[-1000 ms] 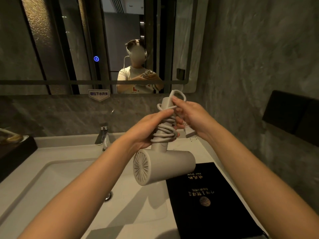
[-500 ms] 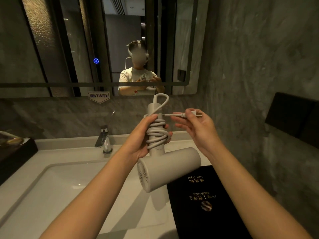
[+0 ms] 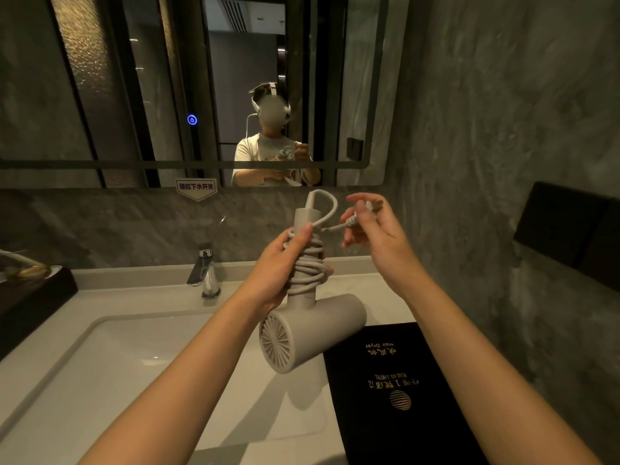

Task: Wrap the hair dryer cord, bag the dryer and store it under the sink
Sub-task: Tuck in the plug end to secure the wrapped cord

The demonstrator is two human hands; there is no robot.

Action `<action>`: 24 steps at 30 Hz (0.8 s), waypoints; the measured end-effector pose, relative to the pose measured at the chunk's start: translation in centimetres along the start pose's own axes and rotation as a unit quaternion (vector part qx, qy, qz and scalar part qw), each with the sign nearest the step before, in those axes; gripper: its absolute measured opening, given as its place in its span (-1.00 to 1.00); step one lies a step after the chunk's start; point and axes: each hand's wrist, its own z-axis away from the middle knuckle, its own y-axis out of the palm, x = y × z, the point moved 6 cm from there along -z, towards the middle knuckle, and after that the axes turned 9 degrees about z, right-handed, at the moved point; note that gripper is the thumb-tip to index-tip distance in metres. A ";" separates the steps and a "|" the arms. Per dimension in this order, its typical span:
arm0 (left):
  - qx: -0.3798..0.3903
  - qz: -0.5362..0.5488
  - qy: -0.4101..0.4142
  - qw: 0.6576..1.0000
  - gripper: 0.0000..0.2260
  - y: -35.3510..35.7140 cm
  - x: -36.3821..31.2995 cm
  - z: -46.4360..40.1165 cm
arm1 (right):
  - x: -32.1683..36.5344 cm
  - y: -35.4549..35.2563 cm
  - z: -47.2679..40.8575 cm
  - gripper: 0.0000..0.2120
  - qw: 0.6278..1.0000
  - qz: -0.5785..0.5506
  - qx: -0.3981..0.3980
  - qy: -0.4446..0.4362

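Dryer: your hair dryer [image 3: 312,330] hangs barrel-down above the sink [image 3: 100,380], handle up.
Left hand: your left hand [image 3: 278,273] is closed round the handle, thumb pinning the cord [image 3: 307,270] coils.
Right hand: your right hand [image 3: 375,229] pinches the plug [image 3: 364,209] end, other fingers loose.
Handling: judged a rigid shell with springy cord; coils may slip, so grip over them.
Bag: the black bag [image 3: 399,397] lies flat just right of the sink.
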 end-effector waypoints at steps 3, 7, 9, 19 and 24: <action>-0.024 0.019 -0.009 0.999 -0.51 -0.1 0.0 -0.1 | -0.3 0.5 0.4 -0.73 0.994 -0.104 0.039 0.014; -0.015 0.043 -0.025 0.999 -0.56 -0.2 0.2 -0.1 | -0.7 -0.2 0.5 -0.80 0.987 -0.158 0.001 0.034; 0.008 0.064 -0.041 0.997 -0.59 0.1 0.3 0.1 | -0.8 -0.8 0.4 -0.84 0.990 -0.135 -0.036 0.035; 0.079 0.096 -0.056 0.991 -0.53 2.0 1.1 0.1 | -0.1 -0.1 -0.1 -0.72 0.997 0.016 -0.059 0.056; 0.083 0.053 -0.040 0.994 -0.51 1.6 0.7 -0.2 | 1.1 0.5 0.1 -0.73 0.998 0.050 0.006 0.039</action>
